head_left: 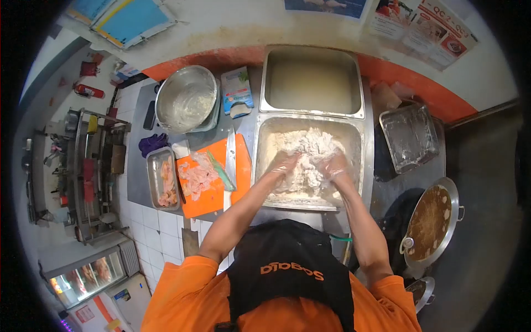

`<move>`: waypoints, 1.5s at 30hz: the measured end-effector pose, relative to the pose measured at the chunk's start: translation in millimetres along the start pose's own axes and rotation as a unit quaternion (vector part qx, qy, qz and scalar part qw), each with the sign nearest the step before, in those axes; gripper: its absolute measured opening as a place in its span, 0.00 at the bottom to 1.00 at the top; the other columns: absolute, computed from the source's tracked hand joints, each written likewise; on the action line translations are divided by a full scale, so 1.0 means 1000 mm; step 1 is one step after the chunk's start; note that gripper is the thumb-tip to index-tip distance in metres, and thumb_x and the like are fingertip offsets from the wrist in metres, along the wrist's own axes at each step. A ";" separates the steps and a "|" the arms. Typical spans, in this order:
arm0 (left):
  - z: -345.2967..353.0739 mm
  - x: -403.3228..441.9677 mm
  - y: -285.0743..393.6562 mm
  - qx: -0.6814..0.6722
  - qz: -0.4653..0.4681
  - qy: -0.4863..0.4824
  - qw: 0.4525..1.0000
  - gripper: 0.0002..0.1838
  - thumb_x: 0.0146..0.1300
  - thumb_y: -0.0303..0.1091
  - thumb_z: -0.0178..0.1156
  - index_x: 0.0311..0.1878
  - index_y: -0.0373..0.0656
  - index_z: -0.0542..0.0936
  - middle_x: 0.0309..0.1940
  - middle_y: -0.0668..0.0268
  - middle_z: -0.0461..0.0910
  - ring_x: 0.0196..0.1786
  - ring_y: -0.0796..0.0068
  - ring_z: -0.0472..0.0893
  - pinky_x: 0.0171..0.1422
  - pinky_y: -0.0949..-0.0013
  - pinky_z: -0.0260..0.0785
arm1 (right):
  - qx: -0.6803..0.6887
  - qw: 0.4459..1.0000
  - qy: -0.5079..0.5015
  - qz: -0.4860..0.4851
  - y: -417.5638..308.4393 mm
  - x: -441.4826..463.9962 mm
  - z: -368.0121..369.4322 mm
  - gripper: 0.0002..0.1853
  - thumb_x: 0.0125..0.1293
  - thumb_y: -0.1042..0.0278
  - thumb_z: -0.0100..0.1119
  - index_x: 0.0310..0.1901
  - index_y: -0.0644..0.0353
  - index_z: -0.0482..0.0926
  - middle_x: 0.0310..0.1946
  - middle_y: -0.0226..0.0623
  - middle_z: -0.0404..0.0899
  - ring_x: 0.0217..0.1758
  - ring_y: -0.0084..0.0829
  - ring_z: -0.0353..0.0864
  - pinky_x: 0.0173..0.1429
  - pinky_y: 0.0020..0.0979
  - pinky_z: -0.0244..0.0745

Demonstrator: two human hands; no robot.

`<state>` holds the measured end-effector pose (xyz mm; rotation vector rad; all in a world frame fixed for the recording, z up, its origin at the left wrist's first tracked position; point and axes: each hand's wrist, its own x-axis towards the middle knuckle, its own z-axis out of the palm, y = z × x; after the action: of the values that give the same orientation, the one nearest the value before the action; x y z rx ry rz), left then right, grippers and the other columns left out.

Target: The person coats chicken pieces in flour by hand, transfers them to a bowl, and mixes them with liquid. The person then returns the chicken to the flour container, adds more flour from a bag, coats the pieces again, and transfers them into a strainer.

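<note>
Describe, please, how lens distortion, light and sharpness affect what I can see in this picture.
Head view: fisheye distortion, with the frame's corners black; head view: the lit display fridge glows at lower left; head view: the left hand and right hand look soft among the white powder, so finger detail is hard to make out.

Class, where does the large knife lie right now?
In the head view, left of centre, the large knife lies on the orange cutting board, between the pale raw pieces and the floury pan.
</note>
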<state>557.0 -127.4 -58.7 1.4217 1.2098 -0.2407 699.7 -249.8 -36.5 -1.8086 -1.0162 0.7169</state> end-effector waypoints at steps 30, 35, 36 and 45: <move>-0.078 -0.156 0.095 0.016 0.531 0.153 0.833 0.14 0.61 0.25 0.63 0.51 0.37 0.79 0.45 0.67 0.83 0.42 0.78 0.79 0.50 0.71 0.73 | -0.292 0.918 -0.041 -0.264 -0.155 -0.018 -0.106 0.19 0.52 0.61 0.69 0.44 0.61 0.81 0.39 0.48 0.81 0.46 0.48 0.79 0.59 0.40 0.72; -0.070 -0.163 0.101 -0.102 0.439 0.171 0.876 0.16 0.60 0.27 0.67 0.51 0.37 0.77 0.39 0.70 0.80 0.41 0.81 0.78 0.48 0.73 0.73 | -0.226 0.937 -0.031 -0.265 -0.164 -0.015 -0.115 0.19 0.57 0.61 0.68 0.47 0.62 0.81 0.41 0.47 0.82 0.44 0.48 0.81 0.53 0.41 0.76; -0.071 -0.165 0.107 -0.132 0.437 0.140 0.879 0.17 0.60 0.28 0.68 0.50 0.37 0.77 0.39 0.69 0.81 0.41 0.81 0.78 0.47 0.72 0.73 | -0.265 0.932 -0.060 -0.238 -0.163 -0.007 -0.116 0.18 0.57 0.61 0.67 0.47 0.62 0.81 0.40 0.48 0.82 0.44 0.48 0.81 0.53 0.42 0.76; -0.054 -0.114 0.049 0.562 0.225 0.080 0.792 0.16 0.60 0.38 0.56 0.44 0.36 0.80 0.38 0.43 0.82 0.43 0.44 0.82 0.48 0.49 0.75 | -0.401 0.844 -0.326 -0.146 -0.122 -0.012 -0.083 0.16 0.49 0.58 0.69 0.33 0.63 0.84 0.34 0.52 0.83 0.40 0.47 0.85 0.47 0.43 0.80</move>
<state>517.8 -129.4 70.5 2.7686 0.7750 -0.5675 718.9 -265.5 109.1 -2.0315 -2.2641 0.7949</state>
